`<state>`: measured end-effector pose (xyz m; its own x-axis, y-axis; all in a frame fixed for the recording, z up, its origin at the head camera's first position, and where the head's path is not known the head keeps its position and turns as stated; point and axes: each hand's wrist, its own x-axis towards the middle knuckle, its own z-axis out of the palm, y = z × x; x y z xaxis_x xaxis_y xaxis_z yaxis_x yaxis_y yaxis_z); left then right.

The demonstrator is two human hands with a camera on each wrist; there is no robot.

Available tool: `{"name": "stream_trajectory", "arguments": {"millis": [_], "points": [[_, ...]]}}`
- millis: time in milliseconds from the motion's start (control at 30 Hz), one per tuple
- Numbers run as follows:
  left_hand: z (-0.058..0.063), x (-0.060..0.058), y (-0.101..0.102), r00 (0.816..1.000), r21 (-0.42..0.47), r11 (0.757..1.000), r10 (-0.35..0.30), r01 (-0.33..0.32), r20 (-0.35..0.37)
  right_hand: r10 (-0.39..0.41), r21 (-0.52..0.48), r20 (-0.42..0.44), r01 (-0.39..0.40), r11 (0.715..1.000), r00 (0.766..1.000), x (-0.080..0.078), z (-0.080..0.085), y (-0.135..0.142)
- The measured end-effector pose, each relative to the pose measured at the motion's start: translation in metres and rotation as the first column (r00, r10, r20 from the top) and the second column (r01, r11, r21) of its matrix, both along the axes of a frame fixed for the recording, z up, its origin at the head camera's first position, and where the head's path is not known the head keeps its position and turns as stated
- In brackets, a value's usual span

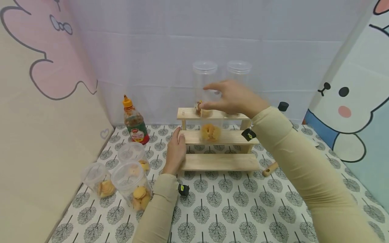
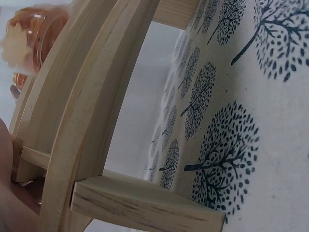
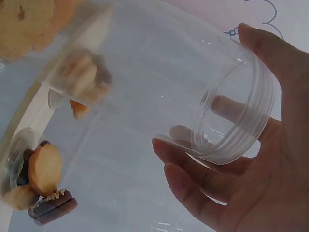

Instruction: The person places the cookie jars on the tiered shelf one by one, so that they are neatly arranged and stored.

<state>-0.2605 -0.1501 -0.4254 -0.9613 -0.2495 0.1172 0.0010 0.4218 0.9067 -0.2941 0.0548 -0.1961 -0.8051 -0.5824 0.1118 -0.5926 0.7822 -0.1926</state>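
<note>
On the middle step of a wooden rack (image 1: pixel 222 163) stands a clear jar (image 1: pixel 211 132) with ring-shaped cookies in its bottom. My right hand (image 1: pixel 229 98) holds this jar from above, thumb and fingers around its screw top (image 3: pixel 236 116). In the right wrist view the fingers partly show through the clear wall. My left hand (image 1: pixel 175 152) rests against the rack's left end, its fingers fairly straight and the thumb by the middle step. Two more tall clear jars (image 1: pixel 205 67) with cookies stand on the top step, partly hidden by the right hand and the held jar.
Left of the rack, three clear jars (image 1: pixel 127 175) of cookies stand on the tree-print cloth (image 1: pixel 200 216). A sauce bottle (image 1: pixel 136 125) with an orange cap is behind them. To the right, a wooden handle (image 1: pixel 270 169) and a black cap (image 1: pixel 283 106) show past the right sleeve.
</note>
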Motion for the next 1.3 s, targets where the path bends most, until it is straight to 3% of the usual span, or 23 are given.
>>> {"name": "stream_trajectory", "arguments": {"millis": [400, 1300], "points": [[-0.003, 0.0, 0.003, 1.0, -0.001, 1.0, 0.005, -0.005, -0.001, 0.001, -0.046, 0.103, 0.004, 0.999, 0.995, -0.004, -0.009, -0.01], [-0.004, 0.0, 0.001, 1.0, -0.001, 1.0, 0.016, -0.016, -0.017, -0.022, -0.005, 0.102, 0.023, 1.0, 0.995, -0.004, -0.011, -0.017]]}}
